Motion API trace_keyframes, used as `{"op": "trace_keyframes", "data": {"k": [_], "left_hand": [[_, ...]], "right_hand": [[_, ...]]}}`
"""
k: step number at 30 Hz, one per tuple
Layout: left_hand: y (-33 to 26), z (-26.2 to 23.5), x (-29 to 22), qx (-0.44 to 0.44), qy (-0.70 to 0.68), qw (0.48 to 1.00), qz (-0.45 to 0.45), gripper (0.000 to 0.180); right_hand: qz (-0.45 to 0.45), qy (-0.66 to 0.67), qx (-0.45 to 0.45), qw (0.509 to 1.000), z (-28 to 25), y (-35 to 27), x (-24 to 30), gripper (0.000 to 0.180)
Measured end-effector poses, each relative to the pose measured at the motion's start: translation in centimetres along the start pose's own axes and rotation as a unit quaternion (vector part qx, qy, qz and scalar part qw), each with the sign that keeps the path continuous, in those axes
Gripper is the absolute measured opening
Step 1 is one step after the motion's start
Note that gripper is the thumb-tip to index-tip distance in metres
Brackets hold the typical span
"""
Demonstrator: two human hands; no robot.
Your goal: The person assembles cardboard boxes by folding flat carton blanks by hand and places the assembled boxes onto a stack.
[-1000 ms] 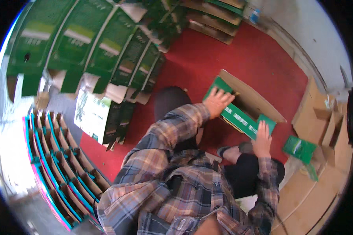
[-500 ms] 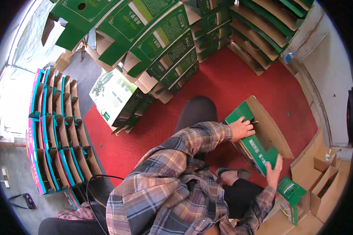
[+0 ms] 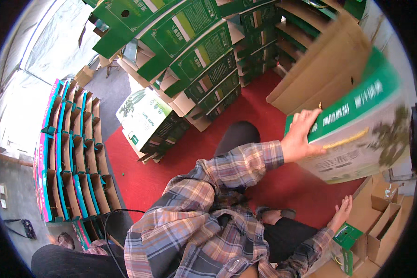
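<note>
I see a large green-and-white printed cardboard carton (image 3: 356, 134), blurred, raised at the right of the frame with its brown flaps spread open above it. My left hand (image 3: 302, 135) presses flat against the carton's left edge, fingers spread over the green band, gripping it. My right hand (image 3: 340, 212) sits lower right, open with fingers apart, holding nothing and clear of the carton. Just below it lies a small green folded card piece (image 3: 346, 235) beside plain brown cardboard boxes (image 3: 380, 227). Under everything is a red floor mat (image 3: 171, 157). Rows of green cartons (image 3: 194, 60) fill the upper middle of the frame, and a rack of pink-and-blue flat cartons (image 3: 67, 153) stands at the left.
</note>
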State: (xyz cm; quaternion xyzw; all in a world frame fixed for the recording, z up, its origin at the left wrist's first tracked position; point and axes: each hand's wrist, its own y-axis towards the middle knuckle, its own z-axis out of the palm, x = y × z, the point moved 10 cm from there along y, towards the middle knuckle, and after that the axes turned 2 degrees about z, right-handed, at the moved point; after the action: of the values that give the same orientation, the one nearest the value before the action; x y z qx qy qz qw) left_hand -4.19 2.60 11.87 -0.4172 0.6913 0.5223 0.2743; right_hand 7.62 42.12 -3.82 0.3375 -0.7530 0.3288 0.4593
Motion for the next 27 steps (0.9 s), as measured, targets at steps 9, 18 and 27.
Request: {"op": "trace_keyframes", "data": {"k": [9,18,27], "left_hand": [[2.5,-12.6,-9.2,-0.063,-0.315,0.943,-0.082,0.085],[-1.2,-33.2,-16.8,-0.306,-0.228,0.917,0.112,0.047],[-7.6,-45.5,-25.4,-0.41,-0.139,0.871,0.235,0.046]], "right_hand": [[0.004,-0.028,0.048,0.998,1.8,0.3,-0.4,0.044],[-0.003,-0.047,0.075,0.996,3.2,-0.3,0.3,0.044],[-0.01,-0.058,0.093,0.994,3.5,0.8,-0.9,0.045]]}}
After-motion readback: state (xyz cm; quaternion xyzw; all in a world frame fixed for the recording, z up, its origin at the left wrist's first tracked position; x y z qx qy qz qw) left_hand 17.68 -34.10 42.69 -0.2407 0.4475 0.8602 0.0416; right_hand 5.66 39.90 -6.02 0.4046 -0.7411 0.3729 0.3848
